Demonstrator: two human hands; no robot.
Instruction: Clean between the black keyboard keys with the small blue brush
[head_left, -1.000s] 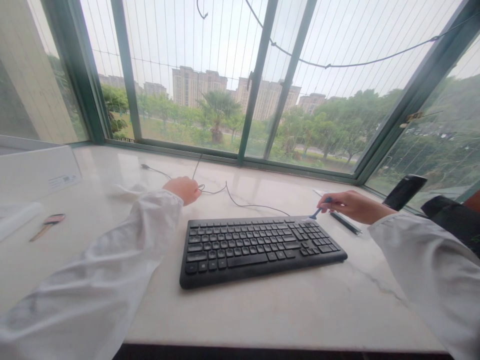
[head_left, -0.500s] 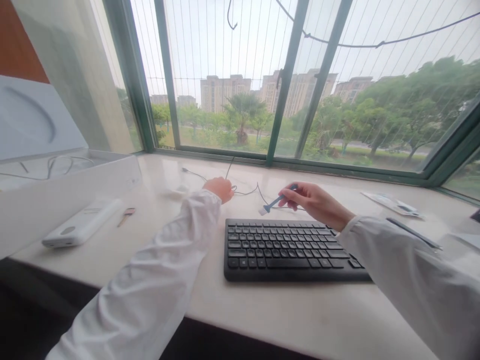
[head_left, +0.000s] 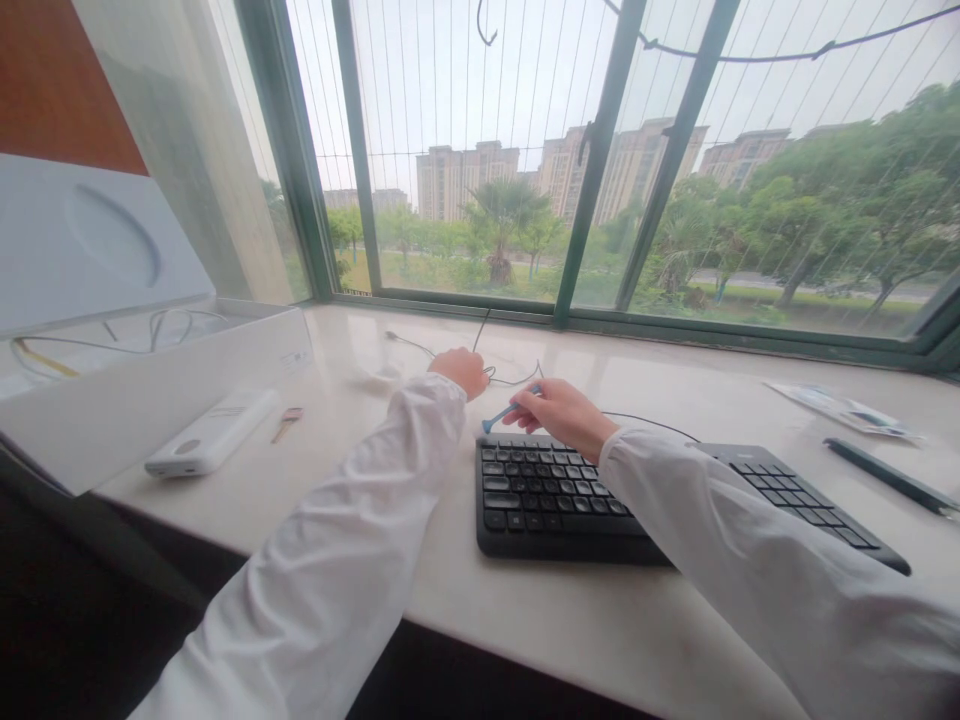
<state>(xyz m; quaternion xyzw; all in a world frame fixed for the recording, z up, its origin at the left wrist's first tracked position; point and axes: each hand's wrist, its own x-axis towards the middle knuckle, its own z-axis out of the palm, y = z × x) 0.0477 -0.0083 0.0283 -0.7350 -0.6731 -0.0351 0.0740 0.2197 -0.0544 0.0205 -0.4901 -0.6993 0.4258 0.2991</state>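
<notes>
A black keyboard (head_left: 540, 495) lies on the pale marble ledge (head_left: 570, 620) in front of me. My right hand (head_left: 559, 412) is closed on a small blue-handled brush (head_left: 501, 417), whose tip sits just above the keyboard's top left corner. My left hand (head_left: 461, 370) is closed behind the keyboard's left end, on the thin black cable (head_left: 510, 380) that runs along the ledge. My white sleeves cover part of the keyboard's middle.
An open white box (head_left: 150, 385) stands at the left with cords inside. A white power bank (head_left: 214, 445) and a small key (head_left: 286, 424) lie beside it. At the right are a dark pen (head_left: 889, 476) and a flat packet (head_left: 844, 410). Windows run behind.
My right hand has carried the brush from the keyboard's right end across to its top left corner. The view has swung left. My left hand stays on the cable.
</notes>
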